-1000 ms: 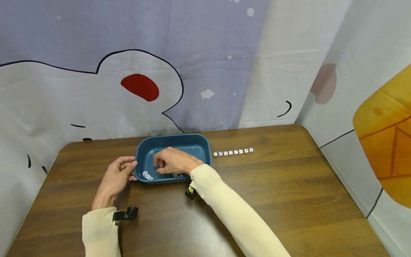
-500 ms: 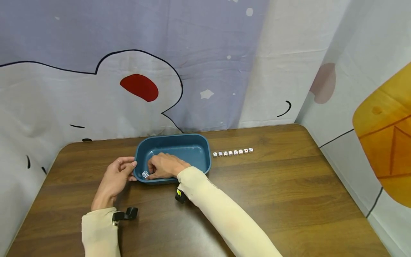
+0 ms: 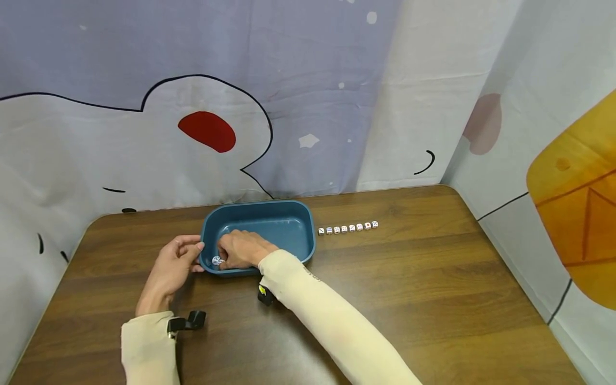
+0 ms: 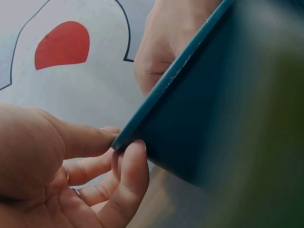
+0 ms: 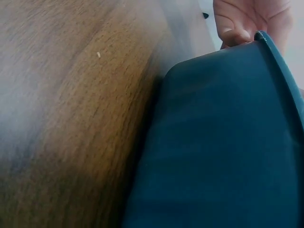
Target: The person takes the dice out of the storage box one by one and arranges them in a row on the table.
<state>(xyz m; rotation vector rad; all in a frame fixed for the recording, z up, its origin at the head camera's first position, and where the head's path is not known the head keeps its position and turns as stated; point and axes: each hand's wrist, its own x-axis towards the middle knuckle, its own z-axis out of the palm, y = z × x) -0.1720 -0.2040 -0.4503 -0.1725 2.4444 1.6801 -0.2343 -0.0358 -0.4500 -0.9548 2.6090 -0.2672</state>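
A blue plastic tray (image 3: 304,256) sits near the back of the table. My left hand (image 3: 174,267) pinches its left rim, thumb on top and fingers beneath, as the left wrist view shows. My right hand (image 3: 244,249) reaches down inside the tray, fingers curled toward the front left corner. White dice (image 3: 216,260) lie there, right against its fingertips. Those fingertips are partly hidden, so whether they pinch a die cannot be told. In the right wrist view the tray's outer wall (image 5: 223,133) hides the right hand's fingers.
A straight row of several white dice (image 3: 352,228) stands on the wooden table (image 3: 409,289), just right of the tray. A printed cloth (image 3: 317,96) hangs close behind the table's back edge, and another side of it rises at the right.
My right hand has moved left inside the tray, from its middle to the dice in the front left corner, now covering part of them. The left hand stays on the rim.
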